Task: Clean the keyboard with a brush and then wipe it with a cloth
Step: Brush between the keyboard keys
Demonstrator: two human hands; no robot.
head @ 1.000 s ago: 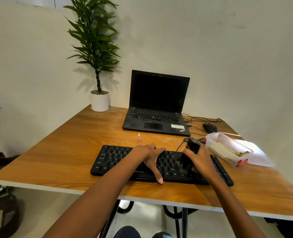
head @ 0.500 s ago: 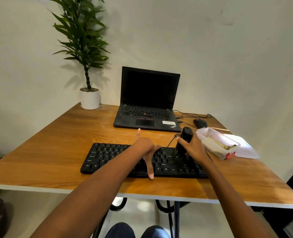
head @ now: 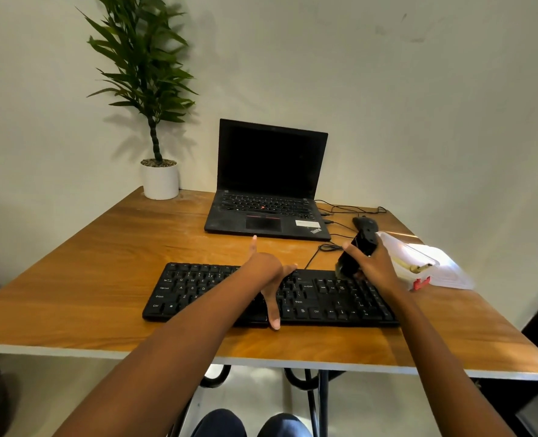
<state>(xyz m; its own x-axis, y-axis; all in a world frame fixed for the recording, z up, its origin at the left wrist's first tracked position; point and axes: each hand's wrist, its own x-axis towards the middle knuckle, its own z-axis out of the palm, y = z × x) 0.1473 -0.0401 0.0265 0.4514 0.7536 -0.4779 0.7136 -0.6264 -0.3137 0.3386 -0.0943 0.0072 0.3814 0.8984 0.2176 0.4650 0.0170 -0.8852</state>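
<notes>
A black keyboard [head: 324,294] lies near the front edge of the wooden table [head: 103,272]. My left hand [head: 269,275] rests spread across its middle, fingers apart, thumb at the front edge, holding it down. My right hand [head: 376,266] grips a black brush [head: 357,252], tilted, with its lower end on the keys at the keyboard's upper right. No cloth is visible apart from what may lie in the box to the right.
An open black laptop [head: 267,190] stands behind the keyboard, and a potted plant [head: 159,179] sits at the back left corner. A black mouse [head: 363,223] and cables lie at the back right. A clear plastic box [head: 419,263] with its lid stands right of the keyboard.
My right hand has carried the brush from the keyboard's centre right up toward its upper right corner. My left hand stays spread on the keys. The view has shifted.
</notes>
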